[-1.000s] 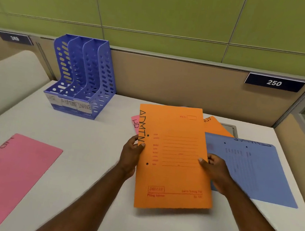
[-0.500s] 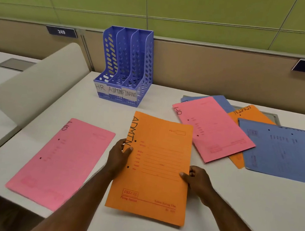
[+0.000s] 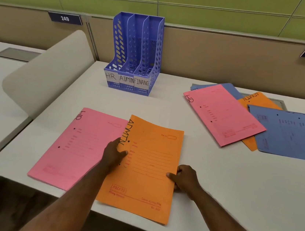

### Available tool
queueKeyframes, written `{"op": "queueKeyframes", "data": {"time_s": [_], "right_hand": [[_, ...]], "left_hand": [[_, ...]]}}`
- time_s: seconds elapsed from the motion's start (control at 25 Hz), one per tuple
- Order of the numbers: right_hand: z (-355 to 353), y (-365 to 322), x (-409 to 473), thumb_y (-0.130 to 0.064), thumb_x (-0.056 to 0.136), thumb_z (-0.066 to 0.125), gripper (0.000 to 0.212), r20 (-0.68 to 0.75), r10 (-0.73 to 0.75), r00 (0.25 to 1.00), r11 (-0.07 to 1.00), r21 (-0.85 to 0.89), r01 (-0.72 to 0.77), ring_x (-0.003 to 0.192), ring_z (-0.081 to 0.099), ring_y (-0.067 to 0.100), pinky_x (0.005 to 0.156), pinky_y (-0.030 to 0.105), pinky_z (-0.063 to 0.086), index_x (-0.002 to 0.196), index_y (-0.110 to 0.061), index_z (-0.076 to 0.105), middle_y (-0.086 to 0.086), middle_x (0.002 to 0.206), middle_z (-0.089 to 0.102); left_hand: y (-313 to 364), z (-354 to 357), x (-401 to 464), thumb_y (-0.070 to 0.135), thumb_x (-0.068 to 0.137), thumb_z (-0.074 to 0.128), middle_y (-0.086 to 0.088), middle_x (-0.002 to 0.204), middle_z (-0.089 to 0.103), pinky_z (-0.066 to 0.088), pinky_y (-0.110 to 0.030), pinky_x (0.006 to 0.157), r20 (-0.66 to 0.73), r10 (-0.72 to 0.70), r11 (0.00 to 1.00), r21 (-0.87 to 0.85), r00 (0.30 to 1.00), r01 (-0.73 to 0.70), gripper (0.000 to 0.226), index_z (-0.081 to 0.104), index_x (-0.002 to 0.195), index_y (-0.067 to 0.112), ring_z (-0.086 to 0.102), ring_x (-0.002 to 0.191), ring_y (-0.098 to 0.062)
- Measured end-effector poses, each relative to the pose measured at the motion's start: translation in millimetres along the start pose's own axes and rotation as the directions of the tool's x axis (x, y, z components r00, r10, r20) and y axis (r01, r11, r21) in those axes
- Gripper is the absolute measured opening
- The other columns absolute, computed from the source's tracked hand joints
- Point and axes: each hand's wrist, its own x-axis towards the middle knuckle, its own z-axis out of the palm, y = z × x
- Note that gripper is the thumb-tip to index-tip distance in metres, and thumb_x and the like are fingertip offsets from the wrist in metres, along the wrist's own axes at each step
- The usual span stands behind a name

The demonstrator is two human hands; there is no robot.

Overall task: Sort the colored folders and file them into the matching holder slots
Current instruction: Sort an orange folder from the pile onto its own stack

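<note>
Both hands hold an orange folder (image 3: pixel 149 165) marked ADMIN at the desk's near edge. My left hand (image 3: pixel 113 153) grips its left edge and my right hand (image 3: pixel 185 179) its right edge. Its left edge overlaps a pink folder (image 3: pixel 74 148) marked HR that lies flat beside it. A blue three-slot holder (image 3: pixel 136 55), labelled HR, ADMIN and FINANCE, stands empty at the back of the desk. At the right lies a loose pile: a pink HR folder (image 3: pixel 223 114), an orange ADMIN folder (image 3: pixel 255 101), a blue folder (image 3: pixel 295 134), and another blue folder (image 3: pixel 230 87) underneath.
The white desk (image 3: pixel 216 180) ends at a beige partition (image 3: pixel 222 56) behind. A rounded white divider panel (image 3: pixel 45 75) rises at the left, between this desk and the neighbouring one. The near desk edge runs under the orange folder's lower end.
The orange folder has come left and down to the near desk edge, beside the pink HR folder. The view has swung left, so the holder is now centred.
</note>
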Motion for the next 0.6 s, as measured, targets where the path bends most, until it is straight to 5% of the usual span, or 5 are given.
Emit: {"op": "queueKeyframes", "data": {"time_s": [0.24, 0.4, 0.6], "right_hand": [[12.6, 2.0, -0.5, -0.029, 0.075, 0.08, 0.032, -0.078, -0.02, 0.997, 0.994, -0.106, 0.011, 0.063, 0.072, 0.027, 0.06, 0.044, 0.061, 0.079, -0.008, 0.056, 0.011, 0.081, 0.07], [10.7, 4.0, -1.0, -0.047, 0.075, 0.075, 0.039, -0.15, -0.09, 0.985, 0.931, -0.365, 0.03, 0.073, 0.063, 0.018, 0.064, 0.029, 0.052, 0.074, -0.019, 0.048, 0.003, 0.086, 0.067], [2.4, 6.1, -1.8, -0.065, 0.067, 0.072, 0.052, -0.198, -0.143, 0.97, 0.888, -0.458, 0.037, 0.075, 0.056, 0.013, 0.058, 0.024, 0.038, 0.081, -0.019, 0.05, 0.0, 0.088, 0.064]], "left_hand": [[-14.0, -1.1, 6.7, 0.009, 0.082, 0.072, -0.015, 0.128, 0.06, 0.053, -0.054, 0.092, 0.053, -0.024, 0.999, 0.045, 0.998, 0.022, 0.057, 0.049, 0.134, 0.009, 0.059, 0.113, -0.035], [-17.9, 2.8, 11.5, 0.016, 0.079, 0.076, -0.018, 0.129, 0.056, 0.052, -0.054, 0.092, 0.098, -0.036, 0.993, 0.116, 0.995, 0.025, 0.065, 0.047, 0.137, 0.009, 0.057, 0.115, -0.037], [-18.2, 8.8, 11.7, 0.028, 0.077, 0.078, -0.017, 0.136, 0.05, 0.039, -0.049, 0.104, -0.024, -0.05, 0.979, 0.199, 0.998, 0.053, 0.074, 0.043, 0.14, 0.011, 0.045, 0.126, -0.036]]}}
